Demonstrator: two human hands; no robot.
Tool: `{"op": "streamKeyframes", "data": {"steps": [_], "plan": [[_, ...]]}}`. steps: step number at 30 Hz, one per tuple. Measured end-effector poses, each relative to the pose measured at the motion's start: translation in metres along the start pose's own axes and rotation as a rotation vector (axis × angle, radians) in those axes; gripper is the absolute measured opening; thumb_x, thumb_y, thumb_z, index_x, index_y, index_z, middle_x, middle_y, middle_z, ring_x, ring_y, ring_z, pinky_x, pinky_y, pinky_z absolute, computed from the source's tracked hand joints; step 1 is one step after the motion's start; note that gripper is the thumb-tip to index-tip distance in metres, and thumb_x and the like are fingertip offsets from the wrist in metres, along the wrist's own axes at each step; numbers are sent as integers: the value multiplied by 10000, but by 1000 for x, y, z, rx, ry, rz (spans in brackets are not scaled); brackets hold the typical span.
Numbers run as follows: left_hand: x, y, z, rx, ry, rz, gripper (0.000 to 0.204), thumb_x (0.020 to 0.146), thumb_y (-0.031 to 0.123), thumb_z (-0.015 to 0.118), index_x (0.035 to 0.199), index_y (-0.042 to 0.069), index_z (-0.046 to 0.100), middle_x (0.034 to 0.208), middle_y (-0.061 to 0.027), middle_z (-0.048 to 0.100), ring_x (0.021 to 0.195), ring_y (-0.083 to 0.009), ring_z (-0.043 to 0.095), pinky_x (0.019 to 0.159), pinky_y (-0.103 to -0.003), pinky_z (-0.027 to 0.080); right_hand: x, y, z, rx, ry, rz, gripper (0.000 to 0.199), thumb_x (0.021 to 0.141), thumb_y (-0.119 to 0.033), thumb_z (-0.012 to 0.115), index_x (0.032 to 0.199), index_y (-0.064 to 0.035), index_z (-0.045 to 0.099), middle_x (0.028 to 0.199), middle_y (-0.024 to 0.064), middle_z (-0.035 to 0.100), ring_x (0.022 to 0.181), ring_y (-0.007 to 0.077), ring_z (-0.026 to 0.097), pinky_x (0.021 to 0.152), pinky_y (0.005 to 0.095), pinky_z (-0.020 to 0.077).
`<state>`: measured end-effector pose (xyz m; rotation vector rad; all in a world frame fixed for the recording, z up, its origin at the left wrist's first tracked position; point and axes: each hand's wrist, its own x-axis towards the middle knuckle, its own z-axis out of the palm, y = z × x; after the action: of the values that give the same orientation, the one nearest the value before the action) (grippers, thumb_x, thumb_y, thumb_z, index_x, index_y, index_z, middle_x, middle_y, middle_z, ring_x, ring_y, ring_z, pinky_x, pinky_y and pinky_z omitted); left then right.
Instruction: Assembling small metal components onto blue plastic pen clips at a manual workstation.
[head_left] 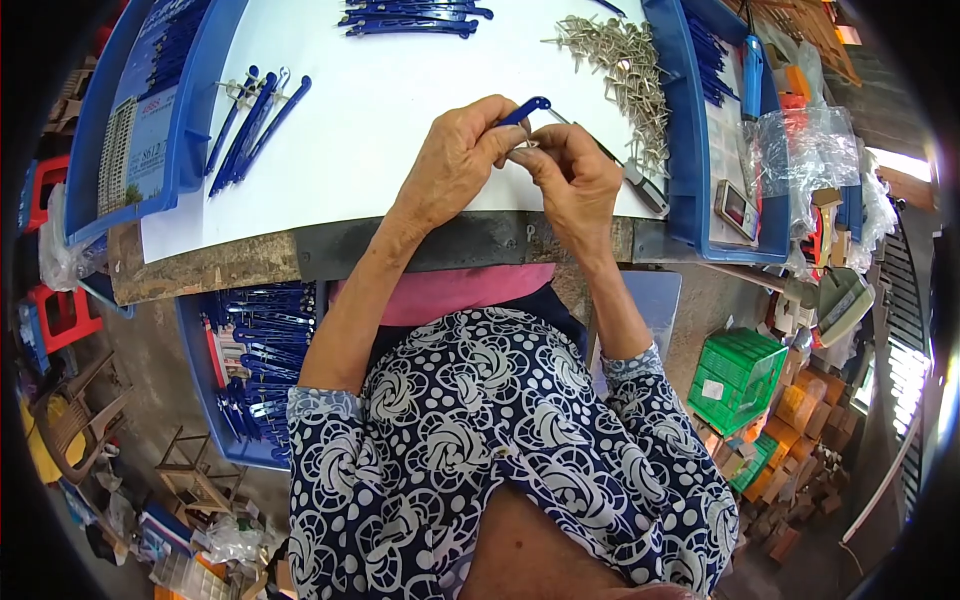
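My left hand point(450, 155) is closed round a slender blue plastic piece point(527, 108), whose rounded end with a small hole sticks up past the fingers. Close against it, my right hand point(580, 185) pinches at a small shiny metal part point(531, 144) between the fingertips. Both hands meet above the white sheet near the table's front edge. Beside my right hand lies a grey and black tool point(645, 188), partly hidden by the hand. A heap of small metal pins with round flat heads point(625, 75) spreads to the upper right. Several blue pieces point(255, 130) lie at the left.
A row of blue pieces point(410, 18) lies at the far side. Blue trays flank the sheet, at left point(185, 150) and right point(685, 200); the right one holds a small device point(736, 210). Below left, a blue bin point(215, 430) holds many blue pieces. A green crate point(740, 378) stands lower right.
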<state>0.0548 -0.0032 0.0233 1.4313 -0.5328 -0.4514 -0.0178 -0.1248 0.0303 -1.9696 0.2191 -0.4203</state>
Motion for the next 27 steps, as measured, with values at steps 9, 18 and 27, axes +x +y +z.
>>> {"op": "streamKeyframes", "data": {"steps": [9, 18, 27], "plan": [[1, -2, -3, 52, -113, -44, 152, 857, 134, 498, 861, -6, 557, 634, 17, 475, 596, -59, 427, 556, -190, 370, 12, 8, -25, 856, -475, 599, 332, 846, -280, 558, 885, 50, 563, 583, 44, 498, 403, 24, 272, 349, 161, 187], [6, -2, 2, 88, -28, 37, 135, 838, 99, 491, 832, -18, 557, 567, -28, 472, 531, -90, 432, 499, -245, 375, 6, 1, -5, 203, -86, 228, 157, 844, -153, 555, 860, 3, 562, 609, 45, 530, 405, 20, 286, 360, 158, 239], [8, -2, -3, 116, -83, -16, 221, 847, 133, 511, 996, -11, 588, 640, 10, 495, 598, -63, 437, 548, -197, 373, 16, 10, -24, 833, -371, 548, 222, 869, -203, 528, 870, 19, 544, 603, 46, 485, 412, 16, 272, 362, 154, 230]]}}
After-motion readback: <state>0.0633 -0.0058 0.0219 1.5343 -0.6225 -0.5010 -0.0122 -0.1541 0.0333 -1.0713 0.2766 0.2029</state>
